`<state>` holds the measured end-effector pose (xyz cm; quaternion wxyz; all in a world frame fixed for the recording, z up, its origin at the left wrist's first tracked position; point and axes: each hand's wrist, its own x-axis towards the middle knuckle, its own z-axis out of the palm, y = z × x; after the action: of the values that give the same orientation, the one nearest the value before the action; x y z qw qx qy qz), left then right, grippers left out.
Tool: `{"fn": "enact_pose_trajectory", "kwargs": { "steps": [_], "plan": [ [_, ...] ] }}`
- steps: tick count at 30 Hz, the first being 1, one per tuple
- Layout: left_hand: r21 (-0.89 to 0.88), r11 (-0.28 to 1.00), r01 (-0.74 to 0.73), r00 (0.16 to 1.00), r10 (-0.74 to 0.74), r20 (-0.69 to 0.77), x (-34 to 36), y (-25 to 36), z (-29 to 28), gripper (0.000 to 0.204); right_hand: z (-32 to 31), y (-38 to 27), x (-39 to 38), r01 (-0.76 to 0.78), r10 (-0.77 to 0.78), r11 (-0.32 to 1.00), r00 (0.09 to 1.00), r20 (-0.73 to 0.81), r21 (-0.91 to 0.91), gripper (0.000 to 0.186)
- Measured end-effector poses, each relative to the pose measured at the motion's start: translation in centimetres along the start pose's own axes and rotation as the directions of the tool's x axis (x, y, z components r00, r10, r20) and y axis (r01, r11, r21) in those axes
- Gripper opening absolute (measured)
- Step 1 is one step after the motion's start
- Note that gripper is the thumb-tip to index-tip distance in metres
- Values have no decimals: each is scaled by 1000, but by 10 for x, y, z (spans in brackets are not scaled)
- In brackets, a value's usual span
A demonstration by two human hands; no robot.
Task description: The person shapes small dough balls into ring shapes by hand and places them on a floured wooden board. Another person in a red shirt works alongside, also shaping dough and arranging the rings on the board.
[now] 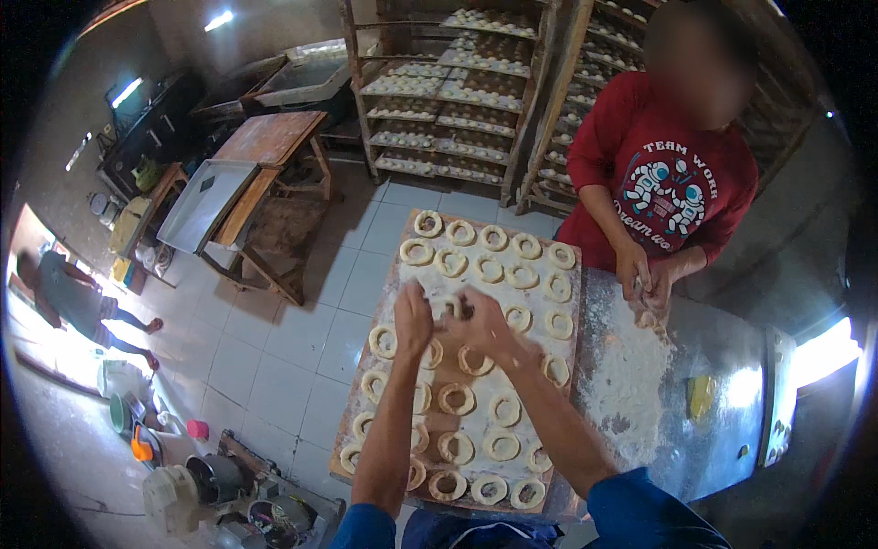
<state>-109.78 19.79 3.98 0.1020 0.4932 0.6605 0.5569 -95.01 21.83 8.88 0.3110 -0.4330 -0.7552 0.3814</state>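
Both my arms reach over a floured wooden board (395, 297) covered with rows of pale dough rings (489, 268). My left hand (414, 318) is closed at the left end of one dough ring (445, 306), held just above the board. My right hand (483, 322) has its fingers curled round the other side of the same ring, slightly blurred. Part of this ring is hidden behind my fingers. Other rings lie flat on the board around and below my wrists, and my forearms cover some of them.
A metal-topped table (704, 320) with scattered flour (631, 384) adjoins the board's right side. Across it a person in a red shirt (668, 174) works dough by hand. Tall racks (448, 96) of dough pieces stand behind. Another person (78, 293) is at far left, near buckets and pots.
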Motion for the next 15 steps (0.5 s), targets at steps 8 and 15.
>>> {"fn": "enact_pose_trajectory", "kwargs": {
  "steps": [8,15],
  "plan": [
    [217,962,-165,941,88,325,31,-46,6,21,-37,14,-102,-49,42,989,998,-55,-138,54],
    [217,975,-53,967,-4,254,16,-46,5,22,-89,49,-295,-399,354,909,890,-286,-118,27]
  ]
}}
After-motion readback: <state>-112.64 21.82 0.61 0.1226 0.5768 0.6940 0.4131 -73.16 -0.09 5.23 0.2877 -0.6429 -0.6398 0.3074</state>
